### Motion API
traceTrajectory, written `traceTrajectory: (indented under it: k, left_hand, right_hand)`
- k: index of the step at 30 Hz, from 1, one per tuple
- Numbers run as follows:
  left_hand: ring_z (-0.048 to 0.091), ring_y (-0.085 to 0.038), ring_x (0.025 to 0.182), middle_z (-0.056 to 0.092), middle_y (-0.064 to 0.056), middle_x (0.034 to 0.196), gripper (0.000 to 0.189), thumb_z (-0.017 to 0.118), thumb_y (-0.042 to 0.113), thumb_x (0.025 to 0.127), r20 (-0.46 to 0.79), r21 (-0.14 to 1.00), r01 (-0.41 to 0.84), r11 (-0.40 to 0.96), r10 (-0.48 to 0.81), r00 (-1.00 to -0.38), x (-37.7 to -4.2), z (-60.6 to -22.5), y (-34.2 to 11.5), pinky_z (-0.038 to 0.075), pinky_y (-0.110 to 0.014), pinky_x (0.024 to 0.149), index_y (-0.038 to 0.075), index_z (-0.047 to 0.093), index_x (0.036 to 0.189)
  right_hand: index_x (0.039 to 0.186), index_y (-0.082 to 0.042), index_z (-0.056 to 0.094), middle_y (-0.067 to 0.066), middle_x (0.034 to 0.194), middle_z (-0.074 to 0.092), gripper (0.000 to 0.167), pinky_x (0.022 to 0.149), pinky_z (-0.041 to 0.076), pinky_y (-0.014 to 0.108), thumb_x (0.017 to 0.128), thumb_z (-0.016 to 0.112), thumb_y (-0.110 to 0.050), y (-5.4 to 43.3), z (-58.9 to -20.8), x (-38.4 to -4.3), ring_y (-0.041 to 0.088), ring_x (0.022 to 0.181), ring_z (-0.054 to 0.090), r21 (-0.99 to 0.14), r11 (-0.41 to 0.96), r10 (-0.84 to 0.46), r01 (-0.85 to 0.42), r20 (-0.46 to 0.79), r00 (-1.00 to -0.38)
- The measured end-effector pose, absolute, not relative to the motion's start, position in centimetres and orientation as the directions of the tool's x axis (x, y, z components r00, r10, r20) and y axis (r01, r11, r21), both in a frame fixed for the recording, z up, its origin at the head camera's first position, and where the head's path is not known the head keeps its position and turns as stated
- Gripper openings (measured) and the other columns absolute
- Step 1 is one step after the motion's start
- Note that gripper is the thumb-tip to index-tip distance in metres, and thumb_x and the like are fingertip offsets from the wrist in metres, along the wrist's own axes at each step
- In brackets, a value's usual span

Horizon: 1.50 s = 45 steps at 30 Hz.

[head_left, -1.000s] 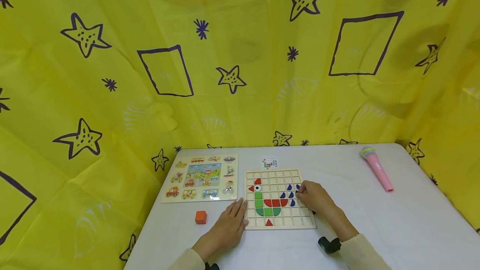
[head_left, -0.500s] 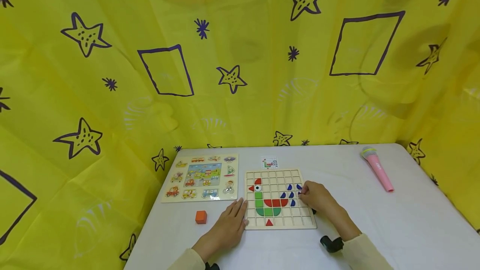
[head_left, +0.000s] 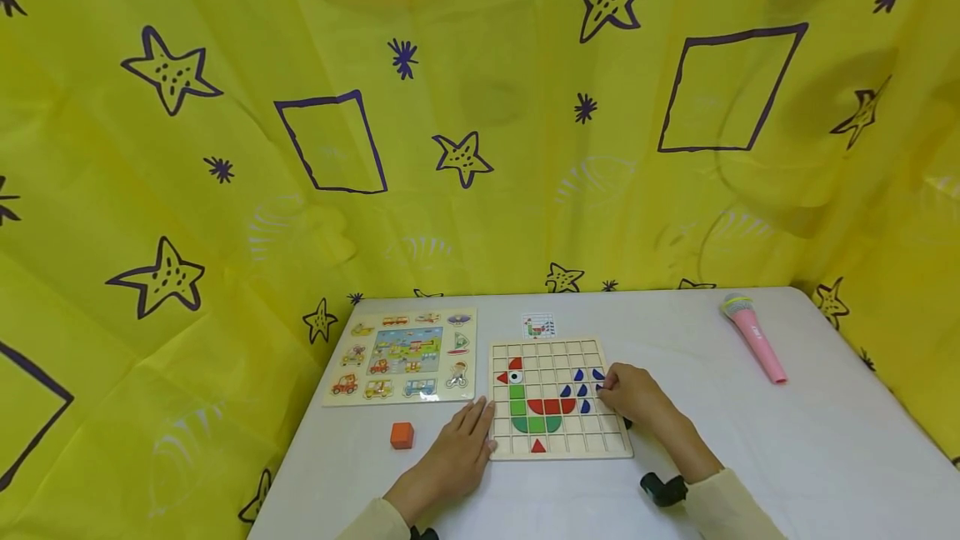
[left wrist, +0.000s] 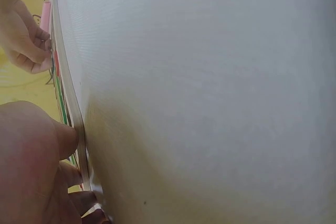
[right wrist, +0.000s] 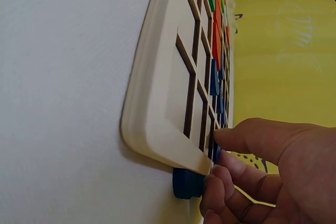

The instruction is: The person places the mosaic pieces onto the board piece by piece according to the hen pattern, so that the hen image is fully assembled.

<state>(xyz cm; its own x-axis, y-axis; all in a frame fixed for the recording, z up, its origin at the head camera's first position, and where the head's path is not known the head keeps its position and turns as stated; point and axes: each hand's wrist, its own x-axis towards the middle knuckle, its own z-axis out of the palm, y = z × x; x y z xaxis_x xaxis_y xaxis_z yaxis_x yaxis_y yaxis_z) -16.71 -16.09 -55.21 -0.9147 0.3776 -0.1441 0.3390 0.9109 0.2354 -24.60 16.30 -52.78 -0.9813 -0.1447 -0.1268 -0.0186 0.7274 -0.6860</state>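
Note:
A wooden grid board (head_left: pixel 555 434) lies on the table with red, green and blue shapes in its cells, forming a bird. My right hand (head_left: pixel 636 394) is at the board's right edge. In the right wrist view, its thumb and fingers pinch a blue quarter-circle piece (right wrist: pixel 217 153) at an outer cell. Just above those fingers sits another blue piece (head_left: pixel 597 374). Beside the board's right edge, a dark blue piece (right wrist: pixel 188 183) lies on the table. My left hand (head_left: pixel 459 450) rests along the board's left edge, fingers extended and thumb touching the rim.
A small picture card (head_left: pixel 539 325) lies behind the board. To the left are a vehicle picture puzzle (head_left: pixel 333 397) and an orange cube (head_left: pixel 402 435). A pink toy microphone (head_left: pixel 759 344) lies at the right. A yellow patterned curtain (head_left: pixel 480 215) hangs behind the table.
My right hand has shifted slightly right, uncovering more of the blue piece in the upper right cell. Over the last half second it has barely moved. My left hand stays in place.

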Motion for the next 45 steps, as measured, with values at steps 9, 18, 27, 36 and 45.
traceTrajectory:
  k: [9, 18, 27, 36, 45]
  left_hand:
    - [0.026, -0.033, 0.160, 0.025, -0.008, 0.175, 0.065, 0.042, 0.042, 0.113, -0.145, 0.240, 0.333, 0.912, 0.373, -0.916, -16.6, -55.1, -16.0, 0.034, -0.053, 0.126, 0.012, 0.026, 0.169]
    - [0.027, -0.034, 0.160, 0.025, -0.008, 0.175, 0.064, 0.041, 0.041, 0.114, -0.142, 0.237, 0.336, 0.912, 0.375, -0.916, -16.7, -55.1, -16.1, 0.035, -0.053, 0.125, 0.012, 0.026, 0.169]
    - [0.026, -0.034, 0.160, 0.025, -0.009, 0.175, 0.064, 0.040, 0.041, 0.114, -0.140, 0.233, 0.342, 0.910, 0.380, -0.914, -16.8, -55.4, -16.1, 0.035, -0.054, 0.125, 0.011, 0.025, 0.169]
    - [0.027, -0.035, 0.159, 0.025, -0.011, 0.175, 0.064, 0.039, 0.041, 0.114, -0.128, 0.241, 0.350, 0.905, 0.387, -0.913, -16.9, -55.4, -16.3, 0.035, -0.054, 0.125, 0.010, 0.026, 0.168]
    - [0.027, -0.035, 0.159, 0.025, -0.010, 0.175, 0.064, 0.039, 0.041, 0.114, -0.128, 0.232, 0.355, 0.906, 0.390, -0.912, -17.0, -55.6, -16.2, 0.034, -0.054, 0.125, 0.010, 0.025, 0.168]
  right_hand:
    - [0.094, -0.002, 0.063, 0.007, 0.082, 0.062, 0.012, 0.060, 0.047, 0.030, 0.093, 0.073, -0.007, 16.6, -52.6, -24.6, 0.020, 0.073, 0.057, -0.677, 0.736, -0.139, 0.004, -0.156, -0.978]
    - [0.103, -0.001, 0.064, 0.010, 0.090, 0.065, 0.015, 0.070, 0.051, 0.035, 0.097, 0.070, -0.013, 19.3, -51.8, -25.1, 0.024, 0.082, 0.059, -0.643, 0.763, -0.110, 0.061, -0.221, -0.969]
    - [0.098, -0.005, 0.062, 0.006, 0.085, 0.058, 0.015, 0.071, 0.046, 0.036, 0.095, 0.073, -0.015, 20.7, -52.5, -24.5, 0.023, 0.083, 0.055, -0.624, 0.780, -0.228, -0.046, -0.215, -0.950]
    - [0.101, -0.003, 0.063, 0.006, 0.087, 0.059, 0.009, 0.075, 0.049, 0.039, 0.098, 0.067, -0.010, 20.8, -52.5, -24.4, 0.023, 0.085, 0.055, -0.617, 0.779, -0.251, -0.107, -0.152, -0.956]
    - [0.106, -0.004, 0.064, 0.005, 0.083, 0.058, 0.012, 0.069, 0.044, 0.034, 0.097, 0.071, -0.006, 20.7, -52.9, -24.2, 0.021, 0.079, 0.053, -0.643, 0.755, -0.275, -0.129, -0.132, -0.952]
